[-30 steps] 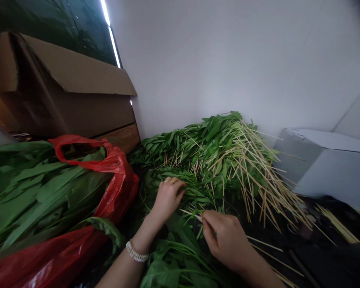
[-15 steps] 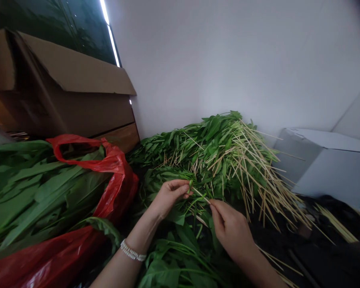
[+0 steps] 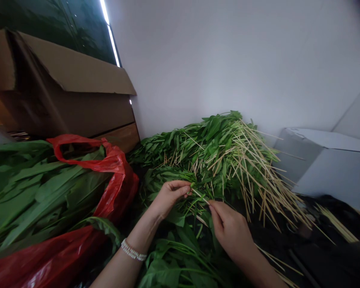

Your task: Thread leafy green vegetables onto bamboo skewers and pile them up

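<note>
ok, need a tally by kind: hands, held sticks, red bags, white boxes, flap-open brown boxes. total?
Hands: 2 (left hand, right hand)
Held stick: 1
Red bag: 1
White box: 1
Flap-open brown box: 1
Total: 6
Not counted: leaves and loose sticks, too overlapped.

The leafy heap (image 3: 210,138) is faced by a single head-worn camera, aimed forward and down from the heap's near side. Between lens and heap, the left hand (image 3: 171,197) and the right hand (image 3: 229,220) are caught at close range. The white wall (image 3: 228,60) is taken in behind the heap, the red bag (image 3: 120,172) to its left, the white box (image 3: 342,168) to its right.
</note>
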`<state>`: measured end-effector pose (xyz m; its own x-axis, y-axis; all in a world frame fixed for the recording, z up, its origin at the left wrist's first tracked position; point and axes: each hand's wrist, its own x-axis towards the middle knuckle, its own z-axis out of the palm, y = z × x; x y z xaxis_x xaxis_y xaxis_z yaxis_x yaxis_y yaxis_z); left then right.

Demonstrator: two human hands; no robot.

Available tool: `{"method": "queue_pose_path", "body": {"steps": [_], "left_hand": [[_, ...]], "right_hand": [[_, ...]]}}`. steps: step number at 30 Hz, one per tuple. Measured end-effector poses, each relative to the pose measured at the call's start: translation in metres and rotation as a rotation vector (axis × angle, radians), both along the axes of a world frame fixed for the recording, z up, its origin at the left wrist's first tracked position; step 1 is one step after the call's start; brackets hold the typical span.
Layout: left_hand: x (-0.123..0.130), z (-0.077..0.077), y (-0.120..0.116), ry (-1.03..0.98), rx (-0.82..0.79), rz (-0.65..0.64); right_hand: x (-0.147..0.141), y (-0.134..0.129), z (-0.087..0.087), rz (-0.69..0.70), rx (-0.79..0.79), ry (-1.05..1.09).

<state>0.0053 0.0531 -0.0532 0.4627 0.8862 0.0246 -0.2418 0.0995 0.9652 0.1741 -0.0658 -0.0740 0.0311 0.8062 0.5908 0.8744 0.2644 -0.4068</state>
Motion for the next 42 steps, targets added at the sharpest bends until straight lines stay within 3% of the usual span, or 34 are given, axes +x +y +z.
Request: {"method": "queue_pose_path", "body": {"steps": [16, 23, 32, 35, 37, 40, 42], "left_hand": [[-0.002, -0.001, 0.001, 0.113, 0.106, -0.021], [-0.004, -0.006, 0.003, 0.123, 0.074, -0.104], [0.005, -0.001, -0.011, 0.15, 0.107, -0.227], [0.0, 0.003, -0.006, 0.084, 0.111, -0.17], [-0.005, 0.006, -0.001, 0.035, 0.082, -0.057], [-0.009, 0.006, 0.006, 0.054, 0.065, 0.12], [-0.009, 0.002, 0.01, 0.156, 0.137, 0.171]], "right_hand": [[-0.001, 0.001, -0.004, 0.032, 0.024, 0.003], [-0.001, 0.002, -0.009, 0.043, 0.026, 0.013], [-0.004, 0.001, -0.006, 0.05, -0.006, 0.002], [0.002, -0.002, 0.004, 0.04, 0.035, 0.03], [0.005, -0.006, 0.013, 0.066, 0.033, 0.067], [0.004, -0.011, 0.023, 0.2, -0.041, 0.057], [-0.002, -0.014, 0.023, 0.29, -0.082, -0.007]]}}
